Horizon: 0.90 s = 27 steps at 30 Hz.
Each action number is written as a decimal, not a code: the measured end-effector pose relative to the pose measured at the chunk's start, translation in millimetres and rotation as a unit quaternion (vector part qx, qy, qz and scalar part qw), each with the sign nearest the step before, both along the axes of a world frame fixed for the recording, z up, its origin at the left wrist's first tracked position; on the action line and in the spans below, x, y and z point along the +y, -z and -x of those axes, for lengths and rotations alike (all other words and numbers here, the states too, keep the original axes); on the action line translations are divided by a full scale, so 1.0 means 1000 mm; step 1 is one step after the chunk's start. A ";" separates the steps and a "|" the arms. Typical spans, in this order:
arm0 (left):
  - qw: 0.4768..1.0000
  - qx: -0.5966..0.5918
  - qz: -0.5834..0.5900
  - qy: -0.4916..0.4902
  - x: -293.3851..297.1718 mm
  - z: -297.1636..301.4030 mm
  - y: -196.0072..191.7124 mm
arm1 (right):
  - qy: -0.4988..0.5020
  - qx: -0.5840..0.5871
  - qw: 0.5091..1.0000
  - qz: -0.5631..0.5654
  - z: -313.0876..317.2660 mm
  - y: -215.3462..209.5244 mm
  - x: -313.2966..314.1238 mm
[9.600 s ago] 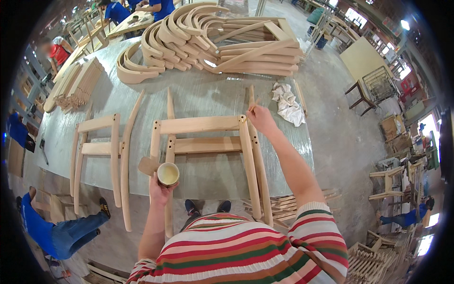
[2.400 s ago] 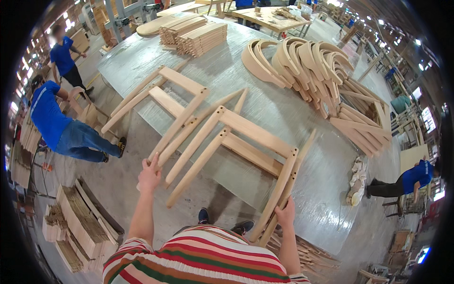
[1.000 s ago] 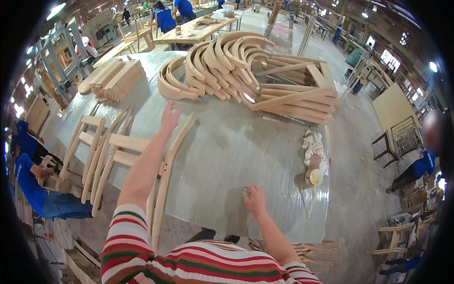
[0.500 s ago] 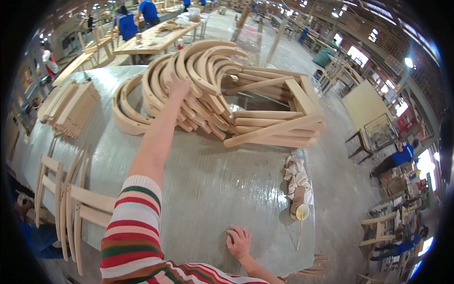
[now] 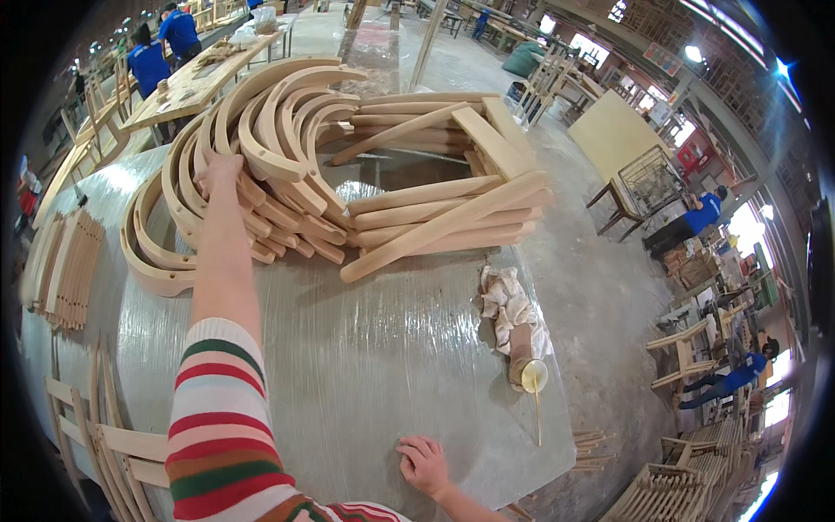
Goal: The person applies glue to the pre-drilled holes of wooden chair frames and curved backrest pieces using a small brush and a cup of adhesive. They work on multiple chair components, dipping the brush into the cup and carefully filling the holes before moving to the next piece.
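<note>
My left arm reaches across the table to a stack of pale curved wooden chair parts [image 5: 270, 130]. There my left hand [image 5: 222, 170] is closed around one of the curved pieces, its fingertips partly hidden behind the wood. Lower down, my right hand [image 5: 424, 465] rests on the tabletop with its fingers curled in; whatever lies under them, if anything, is hidden. Joined to the right of the curved parts are stacked wooden frames with straight legs [image 5: 444, 222], and one leg slants across the front.
A plastic-covered table [image 5: 348, 374] carries everything. Bundled wooden slats [image 5: 65, 270] lie at its left, with chair frames [image 5: 113, 435] below them. By the right edge are a crumpled cloth [image 5: 504, 300] and a small round cup with a stick [image 5: 534, 376]. Co-workers in blue stand farther off.
The view has swung to the right, so the table and stack appear farther left. My left hand stays at the curved pieces, and my right hand still rests on the table.
</note>
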State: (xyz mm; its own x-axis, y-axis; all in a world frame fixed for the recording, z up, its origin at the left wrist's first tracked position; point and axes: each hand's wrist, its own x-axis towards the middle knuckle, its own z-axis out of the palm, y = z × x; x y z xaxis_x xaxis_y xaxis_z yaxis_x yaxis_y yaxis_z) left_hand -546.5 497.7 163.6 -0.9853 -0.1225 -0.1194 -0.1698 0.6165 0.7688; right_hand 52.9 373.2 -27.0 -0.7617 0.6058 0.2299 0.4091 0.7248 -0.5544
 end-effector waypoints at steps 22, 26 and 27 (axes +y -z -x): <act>0.982 -0.117 -0.113 0.099 -0.037 0.019 -0.004 | -0.007 0.026 0.999 -0.022 0.000 0.000 0.002; 0.974 -0.101 -0.149 0.141 -0.024 0.018 0.013 | 0.010 0.021 1.000 -0.004 0.001 -0.005 0.001; 0.958 -0.072 -0.201 0.190 -0.035 0.024 0.023 | 0.023 0.019 1.000 0.001 -0.002 -0.010 0.001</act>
